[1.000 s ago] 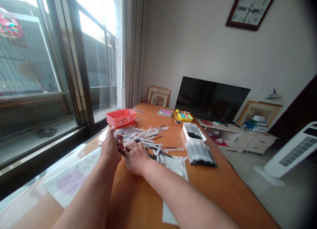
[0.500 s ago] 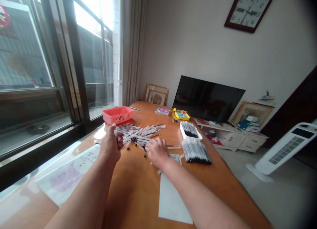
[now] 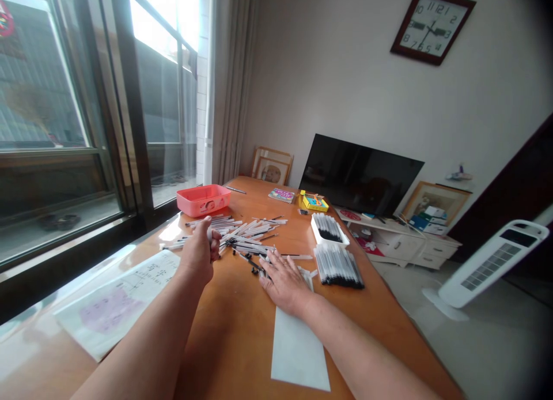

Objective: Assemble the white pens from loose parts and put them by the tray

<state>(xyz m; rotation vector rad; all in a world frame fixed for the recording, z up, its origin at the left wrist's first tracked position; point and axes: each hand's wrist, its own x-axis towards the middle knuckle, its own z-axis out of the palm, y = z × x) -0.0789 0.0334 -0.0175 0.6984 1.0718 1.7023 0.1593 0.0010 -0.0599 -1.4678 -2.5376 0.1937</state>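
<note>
My left hand [image 3: 199, 251] is closed around a thin white pen barrel [image 3: 210, 237], most of which its fingers hide. It hovers at the near edge of a loose heap of white pens [image 3: 246, 236] with black tips. My right hand [image 3: 284, 285] rests palm down on the orange wooden table [image 3: 233, 342], its fingers spread and holding nothing. Small black pen parts [image 3: 254, 265] lie just left of its fingertips. A scrap of white plastic wrap [image 3: 306, 276] sits beside those fingers.
A white tray of packed pens [image 3: 329, 230] and a bundle of pens in a clear sleeve [image 3: 338, 267] stand right of the heap. A red plastic box [image 3: 203, 199] sits at the far left. Printed paper [image 3: 121, 296] and a white sheet [image 3: 298, 354] lie nearby. The window runs along the left.
My right hand has moved off the heap toward the right and now lies flat. The left hand still grips the barrel. The whole scene has shifted slightly as my head turned.
</note>
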